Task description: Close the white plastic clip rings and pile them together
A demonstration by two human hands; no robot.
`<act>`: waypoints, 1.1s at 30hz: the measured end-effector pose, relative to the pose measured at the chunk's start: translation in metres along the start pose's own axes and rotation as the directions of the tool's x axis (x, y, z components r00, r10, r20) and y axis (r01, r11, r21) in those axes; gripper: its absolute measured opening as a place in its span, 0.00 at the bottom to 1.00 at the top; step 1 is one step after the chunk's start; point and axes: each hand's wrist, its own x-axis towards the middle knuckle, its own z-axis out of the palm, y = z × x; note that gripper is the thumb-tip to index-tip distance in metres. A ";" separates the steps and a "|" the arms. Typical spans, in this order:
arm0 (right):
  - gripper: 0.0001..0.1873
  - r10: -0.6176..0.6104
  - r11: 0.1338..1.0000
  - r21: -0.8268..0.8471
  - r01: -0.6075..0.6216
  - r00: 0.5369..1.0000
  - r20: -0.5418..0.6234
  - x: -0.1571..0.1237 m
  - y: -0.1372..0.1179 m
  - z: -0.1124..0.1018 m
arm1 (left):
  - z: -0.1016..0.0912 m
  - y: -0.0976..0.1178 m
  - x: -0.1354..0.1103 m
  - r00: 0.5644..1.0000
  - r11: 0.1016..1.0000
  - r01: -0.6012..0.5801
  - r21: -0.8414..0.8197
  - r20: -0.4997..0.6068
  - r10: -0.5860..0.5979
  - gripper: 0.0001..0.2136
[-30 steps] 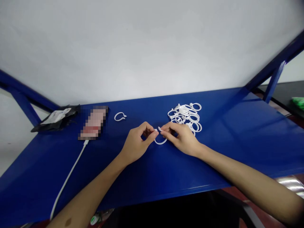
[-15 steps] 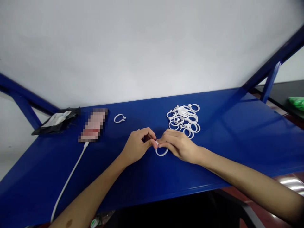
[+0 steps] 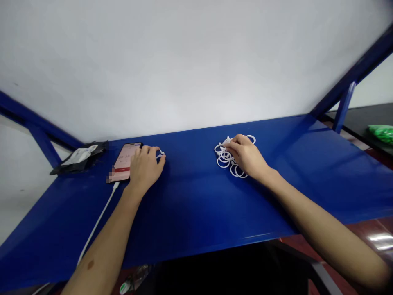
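Over the left part of the blue table, my left hand (image 3: 145, 169) lies low beside the phone, its fingers curved and apart. A white plastic ring with small knobbed ends (image 3: 162, 153) shows partly between thumb and forefinger; the palm hides the remainder. My right hand (image 3: 247, 157) reaches into a loose pile of similar white rings (image 3: 223, 159) right of the middle. Its thumb and fingertips pinch a white ring at the top of the pile, and the hand covers part of the heap.
A phone (image 3: 125, 159) with a white cable (image 3: 100, 221) plugged in lies left of my left hand. Behind it on the left is a black plastic packet (image 3: 80, 157) with a white label. Blue frame bars (image 3: 344, 106) rise at both ends of the blue table (image 3: 196, 205), against a white wall.
My hands have parted from the ring they held together at the middle. The left moved left to the lone ring and the right moved up into the pile. The view shifted slightly.
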 end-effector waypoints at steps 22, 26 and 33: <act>0.16 -0.161 0.986 0.039 0.160 0.986 0.030 -0.008 -0.040 -0.006 | -0.033 0.063 -0.026 0.920 0.632 -0.031 -0.775 0.226 0.322 0.13; 0.17 -0.249 0.938 0.271 0.216 0.964 0.092 -0.014 -0.060 -0.005 | -0.034 0.072 -0.031 0.915 0.474 0.084 -0.877 0.256 0.312 0.07; 0.19 -0.214 0.878 0.467 0.102 0.957 0.194 -0.023 -0.075 0.000 | -0.031 0.077 -0.035 0.952 0.398 0.158 -0.904 0.246 0.181 0.11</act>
